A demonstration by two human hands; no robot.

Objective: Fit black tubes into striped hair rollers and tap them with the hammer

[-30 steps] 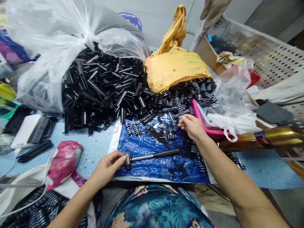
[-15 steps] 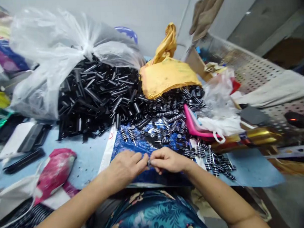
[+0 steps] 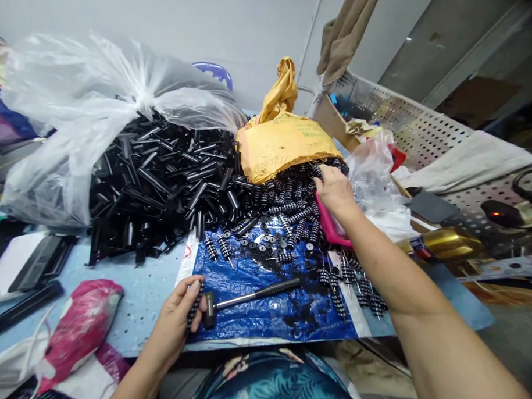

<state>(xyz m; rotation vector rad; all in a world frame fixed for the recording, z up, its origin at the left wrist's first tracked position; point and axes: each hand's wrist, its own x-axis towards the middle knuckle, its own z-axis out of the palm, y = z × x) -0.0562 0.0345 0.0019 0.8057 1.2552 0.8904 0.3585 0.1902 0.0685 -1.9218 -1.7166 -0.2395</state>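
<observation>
My left hand (image 3: 181, 307) is closed around a black-and-silver ribbed roller (image 3: 196, 304), above the near left part of the blue plastic sheet (image 3: 253, 325). Just right of those fingers lies a hammer (image 3: 256, 294), its head towards the hand and its black handle pointing right. My right hand (image 3: 333, 188) reaches to the pile of ribbed rollers (image 3: 288, 210) by the yellow sack (image 3: 290, 143). Its fingertips are pinched on a ribbed roller at the pile's edge, partly hidden. Small black washers (image 3: 263, 241) lie loose on the sheet between the hands.
Behind the left hand a clear plastic bag (image 3: 42, 166) spills a heap of black tubes (image 3: 160, 180). A pink tray (image 3: 330, 223) and a gold can (image 3: 451, 244) stand right. More ribbed rollers (image 3: 369, 295) lie near the right edge. At left is a pink bundle (image 3: 84, 322).
My hands have parted from the middle. The right moved forward and right to the roller pile; the left moved left and shows a ribbed roller. The hammer has come into view.
</observation>
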